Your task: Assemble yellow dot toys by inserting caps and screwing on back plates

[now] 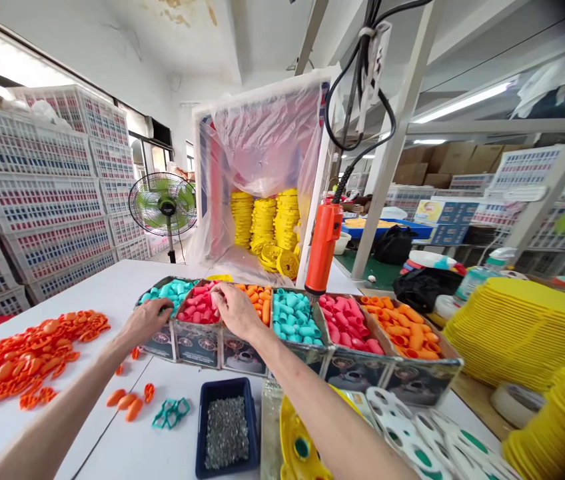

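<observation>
Here the pink pieces lie jumbled, long axes crossing, just left of my right hand, the nearer one; my left hand bends over the teal pieces beside them; whether either grip has closed on anything, I cannot tell

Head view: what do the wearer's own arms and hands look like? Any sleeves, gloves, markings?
Left forearm and right forearm are slim and bare, with no sleeves in frame. No gloves seen on the left hand or right hand; no watch or clear markings either. Fingertips partly hidden.
</observation>
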Demonstrator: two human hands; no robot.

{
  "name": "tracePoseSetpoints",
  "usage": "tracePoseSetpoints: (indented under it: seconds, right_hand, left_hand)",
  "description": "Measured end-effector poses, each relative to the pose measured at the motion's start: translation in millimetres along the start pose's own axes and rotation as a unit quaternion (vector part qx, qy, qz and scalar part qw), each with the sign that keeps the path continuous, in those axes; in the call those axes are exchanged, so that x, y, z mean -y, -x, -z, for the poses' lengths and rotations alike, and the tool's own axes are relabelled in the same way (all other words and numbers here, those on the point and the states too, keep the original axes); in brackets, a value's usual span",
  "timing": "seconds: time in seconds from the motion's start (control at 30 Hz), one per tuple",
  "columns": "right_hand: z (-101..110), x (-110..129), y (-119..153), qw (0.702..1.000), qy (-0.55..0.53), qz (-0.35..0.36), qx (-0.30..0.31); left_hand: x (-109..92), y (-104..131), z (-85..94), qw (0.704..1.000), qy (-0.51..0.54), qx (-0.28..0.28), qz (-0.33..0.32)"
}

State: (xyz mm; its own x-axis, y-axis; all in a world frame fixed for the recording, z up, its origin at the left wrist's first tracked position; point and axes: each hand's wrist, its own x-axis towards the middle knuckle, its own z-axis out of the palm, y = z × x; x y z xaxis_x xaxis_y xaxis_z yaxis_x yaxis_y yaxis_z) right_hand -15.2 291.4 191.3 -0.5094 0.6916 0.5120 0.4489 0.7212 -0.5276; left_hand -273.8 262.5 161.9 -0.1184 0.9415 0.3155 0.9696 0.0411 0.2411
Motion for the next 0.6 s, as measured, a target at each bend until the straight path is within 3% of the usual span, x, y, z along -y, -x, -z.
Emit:
tracePoseSetpoints:
  seconds: [0.23,0.37,0.5,0.6]
  right_hand:
    - [55.3,18.9,55.0,0.992,-0.113,0.032,-0.035]
    - [89.7,21.9,104.5,0.976,-0.205,-0.039,-0.057]
    - [114.9,21.0,153.2,0.977,-0.176,-0.101,-0.065]
    - [120.9,16.6,188.5,0.981,-0.114,-0.139,-0.067]
  left_hand:
    - [-2.4,-8.3,15.3,0.994,-0.077,0.079,0.019]
    - [-9.1,-9.5,26.9,0.987,-0.119,0.107,0.024]
    - [-13.0,-17.8,32.7,0.977,-0.15,0.151,0.033]
    - [-13.6,-26.7,32.9,0.969,-0.169,0.18,0.034]
